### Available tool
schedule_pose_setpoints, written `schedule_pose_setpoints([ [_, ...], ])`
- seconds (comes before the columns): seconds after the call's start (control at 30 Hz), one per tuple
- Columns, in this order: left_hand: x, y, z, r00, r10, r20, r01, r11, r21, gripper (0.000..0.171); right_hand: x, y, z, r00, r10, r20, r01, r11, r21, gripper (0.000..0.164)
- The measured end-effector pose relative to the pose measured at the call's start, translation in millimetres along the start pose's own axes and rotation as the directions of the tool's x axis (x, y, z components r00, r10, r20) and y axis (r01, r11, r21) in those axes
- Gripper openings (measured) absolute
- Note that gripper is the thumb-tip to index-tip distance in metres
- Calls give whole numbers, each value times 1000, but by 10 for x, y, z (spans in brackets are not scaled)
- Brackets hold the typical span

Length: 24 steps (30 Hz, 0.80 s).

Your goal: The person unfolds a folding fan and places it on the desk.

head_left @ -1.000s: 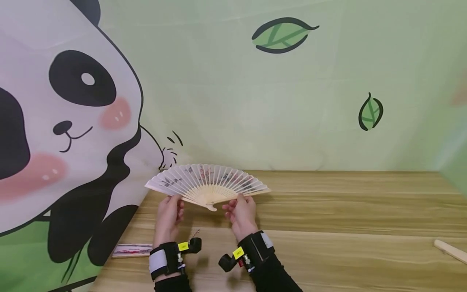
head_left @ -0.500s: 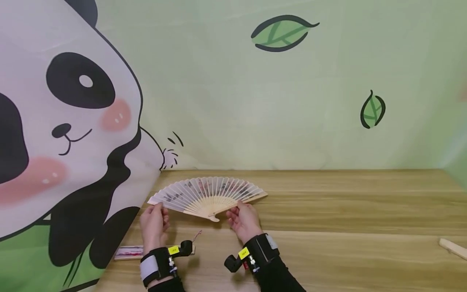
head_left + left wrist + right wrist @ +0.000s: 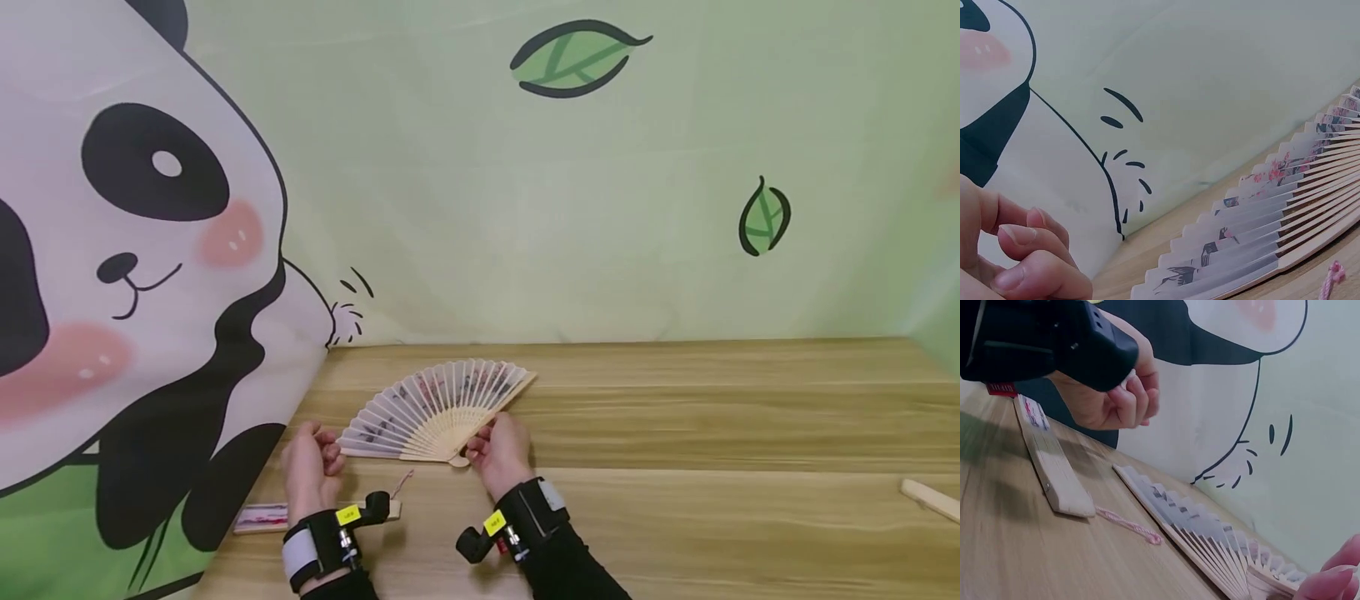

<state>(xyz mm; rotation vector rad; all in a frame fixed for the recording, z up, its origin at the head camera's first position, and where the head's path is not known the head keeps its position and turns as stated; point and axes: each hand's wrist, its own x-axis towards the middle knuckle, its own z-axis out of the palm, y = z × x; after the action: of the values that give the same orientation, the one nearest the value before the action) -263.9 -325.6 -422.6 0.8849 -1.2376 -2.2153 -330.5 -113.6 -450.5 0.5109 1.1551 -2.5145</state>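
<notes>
An unfolded folding fan (image 3: 442, 417), with pale leaf, printed flowers and birds and light wooden ribs, lies low over the wooden table. In the head view my right hand (image 3: 501, 457) pinches its right outer rib near the pivot. Only the right fingertips (image 3: 1335, 581) show in the right wrist view, beside the ribs. Past the fan's left tip, my left hand (image 3: 309, 467) hovers apart from it. Its fingers (image 3: 1041, 269) are loosely curled and hold nothing in the left wrist view.
A folded fan (image 3: 1054, 465) with a pink cord (image 3: 1129, 525) lies on the table (image 3: 675, 533) under my left wrist. A pale wooden stick-like end (image 3: 930, 500) shows at the right edge. A panda-printed cloth backdrop (image 3: 450, 167) stands behind.
My left hand has let go of the fan's left side and moved left. The fan has come down and nearer, and tilted, its right rib rising more steeply. The right hand stays on it.
</notes>
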Motion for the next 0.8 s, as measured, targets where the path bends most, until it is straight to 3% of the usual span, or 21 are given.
schedule_pose_setpoints([
  [0.3, -74, 27, 141, 999, 49, 17, -50, 996, 74, 11, -108, -103, -17, 999, -17, -35, 19, 998, 52, 11],
  [0.43, -95, 26, 201, 997, 70, 38, -73, 994, 81, 11, -109, -141, -64, 1000, -13, -11, 14, 997, 80, 9],
  [0.6, -121, 23, 271, 992, 99, 72, -105, 991, 83, 12, -102, -220, -136, 1000, 6, 24, -8, 994, 110, 19],
  [0.8, -187, 36, 354, 981, 159, 109, -166, 984, 65, 6, -112, -429, -229, 1000, 7, 17, -9, 992, 124, 8],
])
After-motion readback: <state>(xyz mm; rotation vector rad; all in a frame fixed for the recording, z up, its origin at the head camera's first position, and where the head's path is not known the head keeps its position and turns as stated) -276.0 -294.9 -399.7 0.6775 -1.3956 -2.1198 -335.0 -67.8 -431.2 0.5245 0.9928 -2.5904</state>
